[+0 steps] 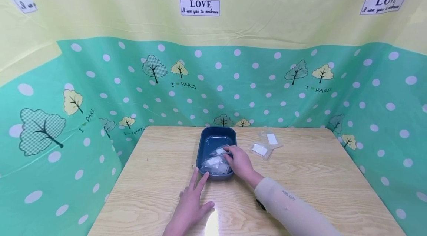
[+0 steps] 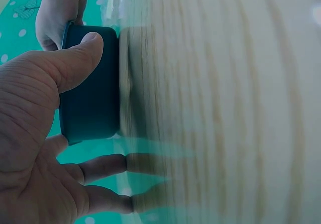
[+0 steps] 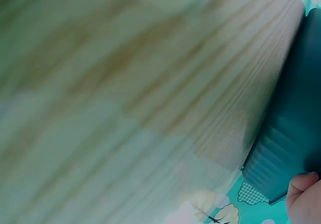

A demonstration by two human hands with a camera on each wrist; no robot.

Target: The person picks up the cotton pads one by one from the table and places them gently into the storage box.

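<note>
A dark blue rectangular bin [image 1: 215, 136] stands on the table with several small clear zip bags [image 1: 215, 164] holding white pieces inside it. My right hand [image 1: 241, 162] reaches over the bin's right rim, its thumb and fingertips pinching the edge of one clear plastic bag [image 1: 220, 151]. My left hand [image 1: 191, 206] is spread out at the near left corner, fingers straight and fingertips right at the rim. In the left wrist view, the left thumb overlaps the bin's side wall [image 2: 90, 108]. The right wrist view catches only part of the right hand [image 3: 305, 199] beside the bin.
Two more clear bags with white pieces, one farther back [image 1: 271, 138] and one nearer [image 1: 260, 150], lie overlapping to the right of the bin. A wooden table [image 1: 150, 187] holds everything. Behind and beside it hangs a green and yellow patterned cloth [image 1: 217, 80].
</note>
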